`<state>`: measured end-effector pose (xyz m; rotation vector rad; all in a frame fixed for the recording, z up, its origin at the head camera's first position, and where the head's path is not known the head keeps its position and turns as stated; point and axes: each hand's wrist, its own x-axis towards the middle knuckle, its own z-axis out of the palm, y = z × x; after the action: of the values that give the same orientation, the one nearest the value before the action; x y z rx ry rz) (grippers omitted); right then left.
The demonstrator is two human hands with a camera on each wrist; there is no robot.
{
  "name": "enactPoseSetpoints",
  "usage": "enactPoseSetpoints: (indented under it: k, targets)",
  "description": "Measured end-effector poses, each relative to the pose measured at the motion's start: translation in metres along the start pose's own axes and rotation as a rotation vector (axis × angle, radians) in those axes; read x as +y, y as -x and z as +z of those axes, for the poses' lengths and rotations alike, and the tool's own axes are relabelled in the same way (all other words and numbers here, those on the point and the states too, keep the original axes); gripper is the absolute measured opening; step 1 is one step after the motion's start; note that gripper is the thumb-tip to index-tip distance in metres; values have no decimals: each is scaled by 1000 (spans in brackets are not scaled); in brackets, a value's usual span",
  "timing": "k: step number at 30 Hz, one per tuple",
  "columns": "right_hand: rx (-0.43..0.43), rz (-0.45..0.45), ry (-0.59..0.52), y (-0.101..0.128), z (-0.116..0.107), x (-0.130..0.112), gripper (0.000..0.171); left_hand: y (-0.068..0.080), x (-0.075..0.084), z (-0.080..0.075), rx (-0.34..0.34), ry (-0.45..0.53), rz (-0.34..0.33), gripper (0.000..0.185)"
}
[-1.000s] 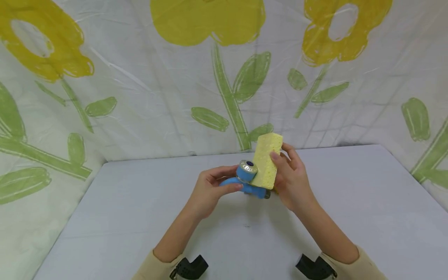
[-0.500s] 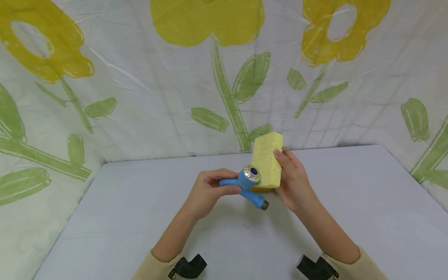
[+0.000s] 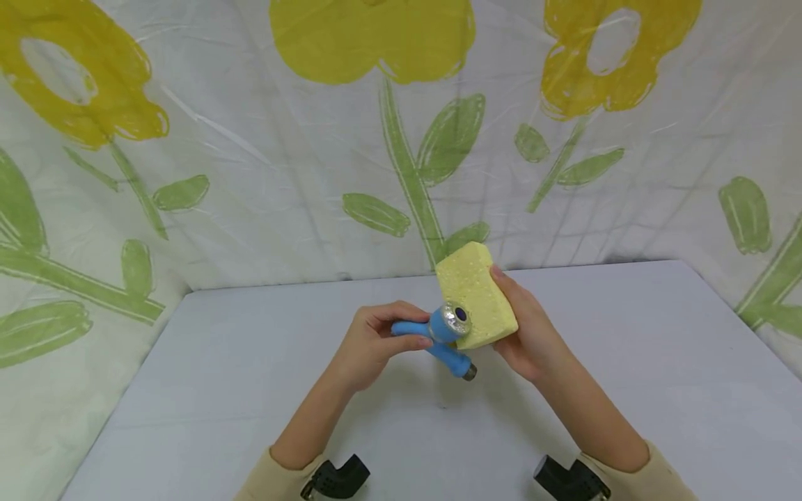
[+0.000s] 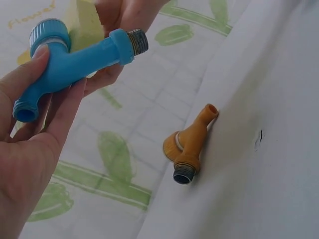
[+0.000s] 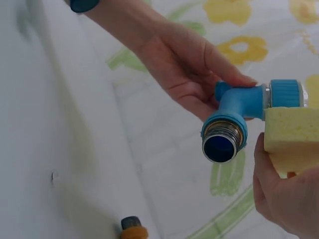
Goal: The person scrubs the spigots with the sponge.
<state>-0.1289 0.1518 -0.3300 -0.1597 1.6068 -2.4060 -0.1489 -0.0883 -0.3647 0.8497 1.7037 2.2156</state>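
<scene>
Above the table my left hand (image 3: 372,344) pinches a blue plastic water tap (image 4: 84,67) between thumb and fingers. Its threaded metal end points right and down in the head view, and its round ribbed knob faces the sponge. My right hand (image 3: 529,330) grips a thick yellow sponge (image 3: 479,292), thumb on one side and fingers behind. The sponge lies right at the tap's knob. An orange water tap (image 4: 194,139) with a threaded end rests on the table in the left wrist view; in the head view the hands and sponge hide it.
The white table (image 3: 238,390) ends at a pale backdrop sheet (image 3: 282,174) painted with yellow flowers and green leaves. A small dark mark (image 4: 259,139) shows on the tabletop. Black devices (image 3: 338,479) are strapped at both sleeves.
The right hand has tilted the sponge leftward and lowered it across the tap's knob. The left hand has turned the blue tap, so its threaded end points further down.
</scene>
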Motion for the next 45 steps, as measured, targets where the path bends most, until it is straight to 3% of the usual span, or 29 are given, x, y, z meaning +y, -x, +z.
enactPoseSetpoints:
  k: [7, 14, 20, 23, 26, 29, 33, 39, 45]
  targets:
    - [-36, 16, 39, 0, -5, -3, 44, 0, 2, 2, 51, -38, 13, 37]
    - [-33, -1, 26, -1, -7, -2, 40, 0, 1, -1, 17, -43, -10, 21]
    - [-65, -10, 36, -2, -11, -4, 35, 1, 2, -6, 70, -61, -8, 24]
    - [-92, -25, 40, -2, -12, -4, 33, 1, 3, -6, 42, -36, -11, 35]
    - [-93, -32, 37, -2, -13, -2, 31, 1, 3, -3, 9, -35, -25, 28]
    - [-101, -27, 34, -2, -14, -2, 31, 0, 4, -1, 34, -71, -31, 25]
    - [-164, -10, 58, -3, -17, -5, 34, 1, 7, -2, 73, -99, -33, 35]
    - [-225, 29, 126, -2, -22, -8, 39, 2, 11, -6, 25, -79, -88, 38]
    - [-314, 80, 221, -2, -29, -16, 35, 1, 15, -9, 59, -108, -97, 36]
